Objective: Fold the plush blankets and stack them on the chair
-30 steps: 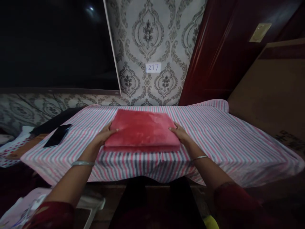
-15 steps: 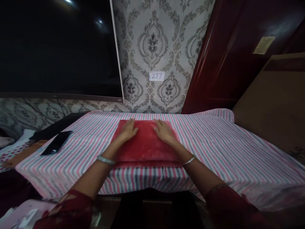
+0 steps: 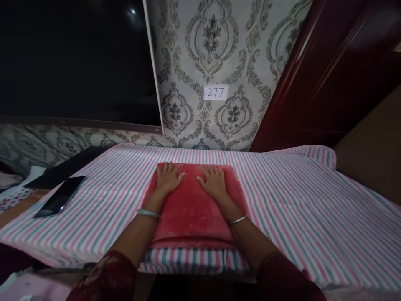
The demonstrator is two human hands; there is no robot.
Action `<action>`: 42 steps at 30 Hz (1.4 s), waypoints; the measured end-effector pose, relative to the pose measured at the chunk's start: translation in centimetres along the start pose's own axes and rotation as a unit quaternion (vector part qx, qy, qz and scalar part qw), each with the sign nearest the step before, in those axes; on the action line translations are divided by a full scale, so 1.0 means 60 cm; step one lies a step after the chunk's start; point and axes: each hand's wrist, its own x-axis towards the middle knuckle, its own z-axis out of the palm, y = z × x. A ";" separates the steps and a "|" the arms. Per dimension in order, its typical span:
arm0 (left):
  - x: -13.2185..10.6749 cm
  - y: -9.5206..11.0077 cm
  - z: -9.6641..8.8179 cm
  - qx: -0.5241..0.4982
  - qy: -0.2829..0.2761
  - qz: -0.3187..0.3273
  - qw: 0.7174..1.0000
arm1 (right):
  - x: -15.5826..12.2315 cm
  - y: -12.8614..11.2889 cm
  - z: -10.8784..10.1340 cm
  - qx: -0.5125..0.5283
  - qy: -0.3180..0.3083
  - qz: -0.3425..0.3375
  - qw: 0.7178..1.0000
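A folded red cloth point(image 3: 194, 209) lies flat on the pink, grey and white striped sheet point(image 3: 282, 209) that covers the table. My left hand point(image 3: 169, 179) rests palm down on the cloth's far left part, fingers spread. My right hand point(image 3: 214, 184) lies flat beside it on the far right part, fingers stretched out. Both hands press on top of the cloth and hold nothing. A thin bangle sits on each wrist.
A dark phone point(image 3: 59, 200) lies on the sheet at the left, beside a black flat object point(image 3: 69, 165). A big dark screen point(image 3: 75, 62) hangs on the patterned wall, which bears a label reading 277 point(image 3: 215, 93). A dark red door point(image 3: 328, 75) stands at the right.
My hands went from gripping the cloth's left and right edges to lying flat on its top, then slid toward its far edge. The camera moved closer over the table.
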 end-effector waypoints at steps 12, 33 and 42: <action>0.001 0.000 -0.004 0.006 0.011 0.008 1.000 | 0.007 0.004 -0.014 0.005 -0.013 -0.006 1.000; 0.005 -0.004 0.004 -0.014 0.031 0.012 0.999 | 0.014 0.073 -0.013 0.008 -0.034 0.120 0.992; 0.001 -0.006 0.004 -0.035 0.046 0.012 0.998 | 0.009 0.060 -0.031 -0.026 -0.034 0.105 0.994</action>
